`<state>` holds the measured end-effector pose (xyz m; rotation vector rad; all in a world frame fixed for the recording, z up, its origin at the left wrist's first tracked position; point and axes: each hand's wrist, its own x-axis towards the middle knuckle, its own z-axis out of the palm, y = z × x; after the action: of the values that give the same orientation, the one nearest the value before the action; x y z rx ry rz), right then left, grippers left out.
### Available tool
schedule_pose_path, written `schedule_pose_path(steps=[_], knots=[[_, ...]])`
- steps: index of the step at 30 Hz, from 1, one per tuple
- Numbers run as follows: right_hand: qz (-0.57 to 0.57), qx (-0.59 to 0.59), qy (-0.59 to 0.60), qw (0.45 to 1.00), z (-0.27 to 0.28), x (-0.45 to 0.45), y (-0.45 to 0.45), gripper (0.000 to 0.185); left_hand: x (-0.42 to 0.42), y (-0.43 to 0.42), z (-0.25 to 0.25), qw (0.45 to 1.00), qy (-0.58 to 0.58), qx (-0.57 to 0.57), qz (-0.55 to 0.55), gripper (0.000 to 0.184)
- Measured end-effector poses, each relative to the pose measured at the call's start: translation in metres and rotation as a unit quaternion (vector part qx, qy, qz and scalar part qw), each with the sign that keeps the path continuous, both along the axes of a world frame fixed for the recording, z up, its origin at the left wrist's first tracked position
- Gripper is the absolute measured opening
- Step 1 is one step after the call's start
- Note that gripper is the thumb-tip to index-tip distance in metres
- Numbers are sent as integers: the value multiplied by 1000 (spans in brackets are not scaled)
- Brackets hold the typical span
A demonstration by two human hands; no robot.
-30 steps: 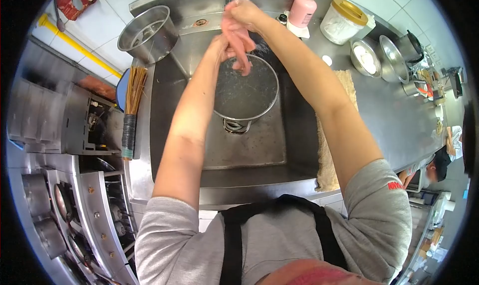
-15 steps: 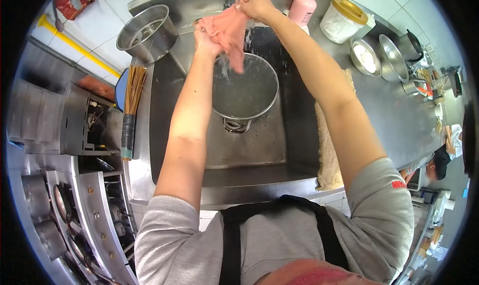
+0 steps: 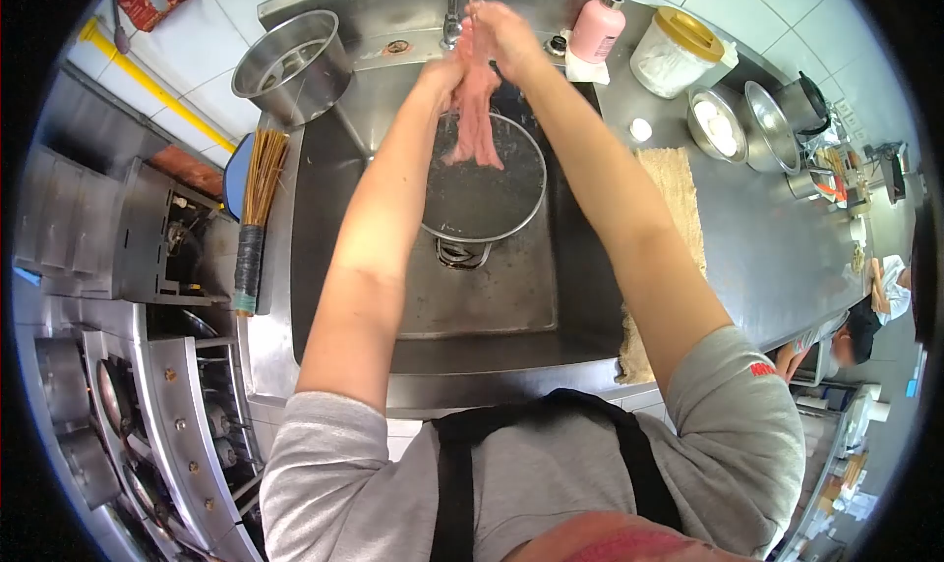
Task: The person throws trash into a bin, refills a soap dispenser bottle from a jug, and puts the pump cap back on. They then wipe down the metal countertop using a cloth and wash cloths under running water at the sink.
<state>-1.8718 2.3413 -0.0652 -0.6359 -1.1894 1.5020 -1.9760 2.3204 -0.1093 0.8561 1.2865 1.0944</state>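
Note:
A wet pink cloth (image 3: 477, 119) hangs from both hands beneath the tap (image 3: 454, 16), its lower end over a round metal pot (image 3: 487, 203) of water. My left hand (image 3: 444, 78) is closed on the cloth's left side. Higher up and to the right, my right hand (image 3: 503, 33) grips the cloth's top, close to the spout. The pot stands in the metal sink (image 3: 482, 311).
Left of the sink are an empty metal pot (image 3: 293, 68) and a stick brush (image 3: 260, 208). To the right: pink pump bottle (image 3: 597, 26), gold-lidded tub (image 3: 674, 53), metal bowls (image 3: 716, 122), tan cloth (image 3: 674, 198). A person (image 3: 860, 331) is at far right.
The cloth was spread between my hands and is now bunched, hanging lower over the pot. My left hand has moved right, toward my right hand. The view has shifted slightly.

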Motion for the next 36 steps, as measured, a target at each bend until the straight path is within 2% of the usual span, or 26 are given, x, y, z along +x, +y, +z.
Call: schedule_pose_path(steps=[1,3,7,9,10,11,12,13,14,15,16,17,19,21,22,24,25,27,28,29,30,31,33,34,35,36], knots=[[2,-2,0,1000,-16,-1,-7,28,1,6,8,1000,0,-2,2,10],[42,-187,85,978,-46,-3,-19,42,7,12,35,985,157,15,-67,10],[-34,-277,79,957,-69,-16,-38,56,5,7,54,962,230,99,-108,11],[-82,-303,151,937,-78,-29,-18,53,-2,6,33,981,-105,149,-70,15],[-139,128,18,982,-147,-55,45,37,-8,16,8,981,-104,149,-70,15],[-140,127,16,982,-127,-56,30,37,-14,34,-27,992,-89,90,15,18],[-220,52,-100,969,-84,-55,0,29,-16,44,-45,992,-73,29,98,21],[-296,-22,-212,931,-53,-54,-22,21,-15,43,-41,992,-76,31,97,21],[-318,44,-228,919,-56,-49,-26,26,-15,36,-32,989,-126,17,70,23],[-319,41,-229,919,-65,-39,-20,26,-16,26,-24,984,-174,0,43,26],[-126,63,-237,961,-87,-25,4,28,-20,18,-6,978,-201,47,17,29],[72,81,-236,966,-99,-11,18,29,-25,11,7,978,-201,47,18,29],[51,106,-502,857,-41,6,3,20,-34,0,20,978,-153,82,-117,26],[46,71,-555,828,-8,10,10,19,-45,1,0,975,-129,67,-170,26],[44,68,-554,828,-1,9,11,19,-46,1,-13,980,9,34,-194,27],[92,133,-386,908,7,1,12,17,-37,-19,18,946,252,-57,-197,27],[91,132,-385,909,3,-3,12,17,-31,-18,31,946,252,-58,-198,27],[76,107,-179,975,-17,-7,5,27,-21,-13,47,964,8,184,-194,22],[79,107,-179,975,-36,-5,1,27,-17,-10,60,964,8,183,-191,22],[55,-14,-39,998,-59,-2,-6,32,-14,-5,75,973,59,166,-148,18],[31,-132,100,986,-68,-4,-13,37,-15,-1,86,977,111,151,-101,16],[33,-130,100,986,-63,-6,-26,37,-16,1,87,977,111,152,-100,16],[-117,-322,-26,939,-46,-11,-49,47,-15,5,82,960,-66,167,-214,15],[24,-222,179,958,-55,-12,-35,37,-13,6,71,964,-110,150,-191,16],[24,-222,180,958,-53,-23,-18,37,-12,12,52,964,-109,150,-191,16],[-60,-199,150,967,-51,-40,-4,31,-9,19,27,988,-97,102,-63,16]])
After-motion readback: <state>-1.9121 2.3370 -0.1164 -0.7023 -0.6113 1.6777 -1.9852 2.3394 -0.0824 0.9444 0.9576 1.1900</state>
